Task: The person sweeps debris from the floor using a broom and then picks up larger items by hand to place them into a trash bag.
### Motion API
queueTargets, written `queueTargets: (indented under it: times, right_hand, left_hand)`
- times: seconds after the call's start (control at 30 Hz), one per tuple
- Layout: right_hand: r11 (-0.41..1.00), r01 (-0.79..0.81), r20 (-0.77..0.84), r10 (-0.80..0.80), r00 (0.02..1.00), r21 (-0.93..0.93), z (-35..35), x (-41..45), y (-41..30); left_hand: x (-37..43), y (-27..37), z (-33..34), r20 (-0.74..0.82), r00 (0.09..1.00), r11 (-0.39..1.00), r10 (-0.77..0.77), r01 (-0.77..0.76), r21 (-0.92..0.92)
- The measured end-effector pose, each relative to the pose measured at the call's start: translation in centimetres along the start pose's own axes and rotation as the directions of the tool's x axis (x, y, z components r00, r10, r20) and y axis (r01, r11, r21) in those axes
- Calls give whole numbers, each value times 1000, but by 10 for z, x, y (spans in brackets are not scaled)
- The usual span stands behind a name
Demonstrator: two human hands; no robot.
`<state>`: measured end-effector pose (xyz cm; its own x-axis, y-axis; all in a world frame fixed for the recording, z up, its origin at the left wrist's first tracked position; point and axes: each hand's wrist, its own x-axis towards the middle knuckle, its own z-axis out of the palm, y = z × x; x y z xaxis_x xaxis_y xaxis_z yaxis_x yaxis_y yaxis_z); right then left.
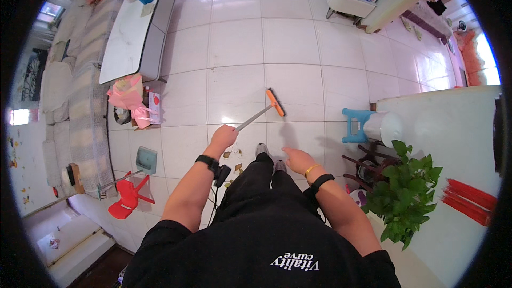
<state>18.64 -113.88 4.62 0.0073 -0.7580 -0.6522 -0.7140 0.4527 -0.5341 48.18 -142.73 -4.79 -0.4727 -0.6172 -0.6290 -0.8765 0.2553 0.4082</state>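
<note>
My left hand (225, 139) grips the grey pole (253, 117) of a floor brush. The brush's orange head (274, 102) has dark bristles and rests on the pale tiled floor (236, 46), ahead of my shoes (262, 150). My right hand (300, 161) is in front of my right hip, index finger extended; nothing shows in it. Several brown and yellowish scraps, like dry leaves (239, 167), lie on the tiles between my left forearm and my legs. A black device with a cable sits at my left wrist.
Left: a marble-topped table (130, 42), a pink-wrapped bouquet (140, 114), a long-handled teal dustpan (147, 161), a red chair (125, 200), and a covered sofa (88, 60). Right: a blue stool (352, 126), a white bucket (386, 128) and a leafy potted plant (408, 192). Far right: a white cabinet (352, 6).
</note>
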Motion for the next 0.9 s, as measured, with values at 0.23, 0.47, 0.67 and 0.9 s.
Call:
queueTargets:
  times: [0.23, 0.47, 0.67, 0.9]
  right_hand:
    - [1000, -17, -37, 18, 999, 10, 13, -13, 5]
    - [988, 154, -120, -153, 981, -3, 4, 17, -8]
    - [988, 104, -6, -106, 994, -116, -13, 22, -39]
    - [981, 139, 30, -136, 990, -139, -41, 29, -125]
  left_hand:
    - [59, 23, 44, -12, 995, 992, -96, 94, -81]
    - [13, -114, 35, -9, 1000, 969, 3, -1, 246]
    - [-104, -169, 0, 1, 962, 961, -273, 273, 40]
    - [-162, -157, -84, -109, 981, 983, -159, 147, -107]
